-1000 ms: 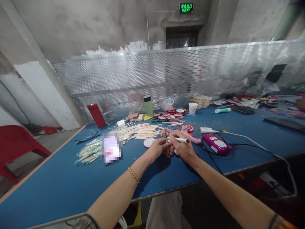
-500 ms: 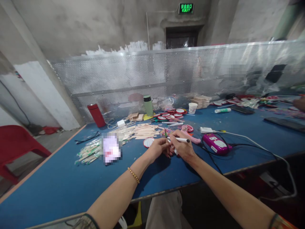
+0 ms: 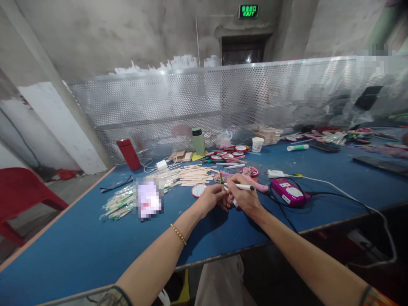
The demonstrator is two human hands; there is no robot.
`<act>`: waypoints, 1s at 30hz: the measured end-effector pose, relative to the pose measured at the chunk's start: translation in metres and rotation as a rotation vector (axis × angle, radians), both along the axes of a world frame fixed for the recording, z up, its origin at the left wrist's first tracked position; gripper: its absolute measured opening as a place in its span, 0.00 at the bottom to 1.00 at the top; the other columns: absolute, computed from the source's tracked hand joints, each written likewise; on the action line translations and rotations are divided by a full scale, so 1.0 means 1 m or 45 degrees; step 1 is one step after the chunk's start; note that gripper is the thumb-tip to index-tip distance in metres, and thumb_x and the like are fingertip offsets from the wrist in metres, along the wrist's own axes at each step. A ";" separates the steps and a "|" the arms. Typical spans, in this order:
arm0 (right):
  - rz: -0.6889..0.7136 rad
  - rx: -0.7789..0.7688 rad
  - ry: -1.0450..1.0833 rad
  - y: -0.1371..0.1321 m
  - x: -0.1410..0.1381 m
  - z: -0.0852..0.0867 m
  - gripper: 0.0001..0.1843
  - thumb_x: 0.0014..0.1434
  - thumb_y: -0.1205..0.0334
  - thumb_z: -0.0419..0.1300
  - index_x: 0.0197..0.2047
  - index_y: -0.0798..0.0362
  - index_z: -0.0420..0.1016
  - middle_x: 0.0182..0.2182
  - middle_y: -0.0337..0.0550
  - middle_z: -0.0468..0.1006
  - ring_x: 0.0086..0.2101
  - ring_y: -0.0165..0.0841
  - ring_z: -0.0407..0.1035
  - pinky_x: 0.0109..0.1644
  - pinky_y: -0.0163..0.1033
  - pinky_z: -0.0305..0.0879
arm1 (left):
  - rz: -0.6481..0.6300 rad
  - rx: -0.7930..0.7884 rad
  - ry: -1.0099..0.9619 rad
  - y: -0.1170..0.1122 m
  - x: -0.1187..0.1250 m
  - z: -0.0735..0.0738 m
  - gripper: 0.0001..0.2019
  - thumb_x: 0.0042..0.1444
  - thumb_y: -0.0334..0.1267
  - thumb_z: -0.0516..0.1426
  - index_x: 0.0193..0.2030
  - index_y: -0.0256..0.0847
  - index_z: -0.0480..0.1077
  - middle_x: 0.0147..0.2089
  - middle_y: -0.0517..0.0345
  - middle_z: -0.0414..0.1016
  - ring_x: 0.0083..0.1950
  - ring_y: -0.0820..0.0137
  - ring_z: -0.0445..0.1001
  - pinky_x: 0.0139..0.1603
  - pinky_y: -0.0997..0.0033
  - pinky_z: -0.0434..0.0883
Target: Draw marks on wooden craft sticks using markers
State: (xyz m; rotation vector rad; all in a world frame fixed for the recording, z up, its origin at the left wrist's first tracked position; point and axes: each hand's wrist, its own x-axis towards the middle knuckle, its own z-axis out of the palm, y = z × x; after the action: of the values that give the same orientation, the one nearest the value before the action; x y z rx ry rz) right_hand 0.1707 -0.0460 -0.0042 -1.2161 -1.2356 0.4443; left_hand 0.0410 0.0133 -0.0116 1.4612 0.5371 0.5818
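Note:
My right hand (image 3: 245,199) is closed around a white marker (image 3: 244,186) with a black end, its writing end pointing left. The fingers of my left hand (image 3: 211,200) pinch a thin wooden stick (image 3: 222,179), held upright, with a green band near its top. The marker's writing end meets the stick or is very near it; my fingers partly hide that spot. A small white piece with a red edge (image 3: 235,203) shows under my right hand, its kind unclear. Just left of my hands lies a round red-rimmed mirror (image 3: 199,191).
Flat wooden sticks (image 3: 196,175) lie beyond my hands, beside a pink glue gun (image 3: 259,185) and a purple device (image 3: 288,193) with cables. Farther back stand a green bottle (image 3: 198,142), a red bottle (image 3: 129,154) and a paper cup (image 3: 257,145). Bagged sticks (image 3: 119,204) are at left.
My hands, the marker and the stick look almost unmoved. At the far right edge, another person's hand has drawn back mostly out of view.

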 end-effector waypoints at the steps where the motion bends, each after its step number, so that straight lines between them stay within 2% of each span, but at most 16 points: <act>1: -0.001 0.004 0.008 0.000 0.000 0.001 0.19 0.57 0.46 0.58 0.24 0.50 0.64 0.17 0.34 0.71 0.14 0.28 0.67 0.15 0.30 0.60 | 0.004 -0.009 0.000 0.000 0.000 0.000 0.26 0.41 0.58 0.67 0.27 0.37 0.64 0.25 0.54 0.75 0.25 0.71 0.75 0.24 0.74 0.71; 4: -0.001 0.004 0.018 -0.001 -0.001 0.002 0.19 0.57 0.45 0.59 0.24 0.50 0.64 0.17 0.35 0.71 0.14 0.27 0.66 0.15 0.30 0.60 | 0.010 -0.028 -0.006 0.000 0.000 0.000 0.27 0.39 0.59 0.67 0.27 0.36 0.64 0.26 0.53 0.76 0.25 0.71 0.75 0.24 0.74 0.71; 15: 0.049 -0.032 0.074 0.001 -0.002 0.001 0.18 0.56 0.46 0.58 0.25 0.50 0.63 0.16 0.32 0.69 0.12 0.26 0.64 0.12 0.29 0.58 | 0.003 -0.036 -0.007 -0.001 -0.001 0.001 0.24 0.44 0.56 0.67 0.28 0.36 0.65 0.27 0.54 0.76 0.25 0.72 0.76 0.24 0.75 0.71; 20: 0.027 0.015 0.065 0.001 -0.002 0.000 0.17 0.57 0.47 0.58 0.25 0.50 0.63 0.17 0.34 0.70 0.12 0.27 0.65 0.13 0.30 0.59 | 0.006 -0.037 -0.010 -0.001 -0.001 0.000 0.24 0.44 0.55 0.67 0.29 0.36 0.65 0.26 0.54 0.76 0.25 0.71 0.76 0.24 0.75 0.70; 30: 0.073 -0.024 0.071 0.001 -0.003 -0.001 0.17 0.57 0.47 0.59 0.26 0.50 0.64 0.15 0.32 0.68 0.12 0.28 0.66 0.12 0.29 0.59 | 0.004 -0.005 -0.018 0.001 -0.001 -0.003 0.25 0.42 0.58 0.66 0.28 0.37 0.64 0.25 0.55 0.74 0.26 0.70 0.75 0.25 0.73 0.71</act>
State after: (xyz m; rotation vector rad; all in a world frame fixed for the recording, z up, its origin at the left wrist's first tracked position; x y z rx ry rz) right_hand 0.1678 -0.0452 -0.0052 -1.1791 -1.2230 0.5297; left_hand 0.0403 0.0147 -0.0149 1.4516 0.5291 0.5926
